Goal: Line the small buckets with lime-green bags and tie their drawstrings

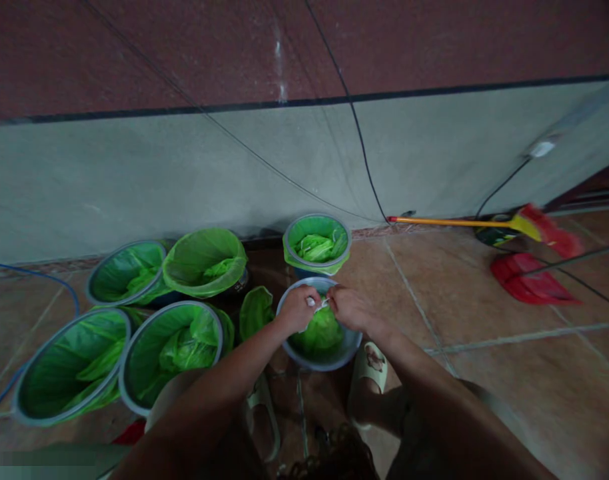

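While pinching a white strip (pixel 322 305) with left hand (pixel 300 310) and right hand (pixel 351 308), looks busy tying or untying, needing steady tension next.

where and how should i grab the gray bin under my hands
Probably by the gray bin's rim, at opposite left and right edges, coming from above. Its round mouth faces up, leaving that edge exposed, and gripping both sides should keep it balanced. The far edge looks less handy, close to the green-lined bin behind.
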{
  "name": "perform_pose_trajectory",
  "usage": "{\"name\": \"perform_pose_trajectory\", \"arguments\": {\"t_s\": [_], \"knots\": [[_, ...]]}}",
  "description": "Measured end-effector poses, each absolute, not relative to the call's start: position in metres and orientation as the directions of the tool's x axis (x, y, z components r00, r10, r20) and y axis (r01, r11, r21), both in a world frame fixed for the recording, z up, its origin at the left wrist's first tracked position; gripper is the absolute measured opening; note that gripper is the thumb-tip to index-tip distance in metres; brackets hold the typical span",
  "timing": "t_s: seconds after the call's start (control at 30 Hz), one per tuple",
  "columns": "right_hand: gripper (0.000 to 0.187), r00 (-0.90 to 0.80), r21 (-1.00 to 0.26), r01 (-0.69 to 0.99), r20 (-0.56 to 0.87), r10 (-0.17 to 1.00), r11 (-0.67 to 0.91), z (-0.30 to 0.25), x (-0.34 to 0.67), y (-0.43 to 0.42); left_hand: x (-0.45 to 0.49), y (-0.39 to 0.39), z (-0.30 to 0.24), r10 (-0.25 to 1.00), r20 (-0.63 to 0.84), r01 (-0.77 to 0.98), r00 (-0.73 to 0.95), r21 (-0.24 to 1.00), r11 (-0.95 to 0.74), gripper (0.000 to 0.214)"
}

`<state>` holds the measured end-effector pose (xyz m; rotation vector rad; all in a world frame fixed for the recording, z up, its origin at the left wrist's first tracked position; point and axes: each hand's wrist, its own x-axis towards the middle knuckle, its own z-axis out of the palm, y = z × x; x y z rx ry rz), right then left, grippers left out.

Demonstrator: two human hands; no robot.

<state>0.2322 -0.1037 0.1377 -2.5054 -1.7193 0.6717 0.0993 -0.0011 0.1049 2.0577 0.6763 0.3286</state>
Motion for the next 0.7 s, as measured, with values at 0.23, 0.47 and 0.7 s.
{"name": "perform_pose_trajectory", "arguments": {"t_s": [0.23, 0.47, 0.7], "knots": [[0.033, 0.385, -0.192, 0.859, -0.368, 0.846, -0.474, 0.143, 0.233, -0.106, 0.096, 0.001, 0.113, 0.544, -0.083, 0.395, 0.835, 0.779, -0.487, 0.013], [0.032, 0.411, -0.218, 0.845, -0.319, 0.854, -0.488, 0.139, 0.234, -0.106, 0.097, 0.001, 0.115, 0.507, -0.107, 0.412, 0.855, 0.734, -0.540, 0.009], [0.028, 0.431, -0.250, 0.822, -0.315, 0.846, -0.512, 0.131, 0.238, -0.106, 0.097, 0.000, 0.113, 0.477, -0.142, 0.421, 0.867, 0.720, -0.552, 0.008]]}}
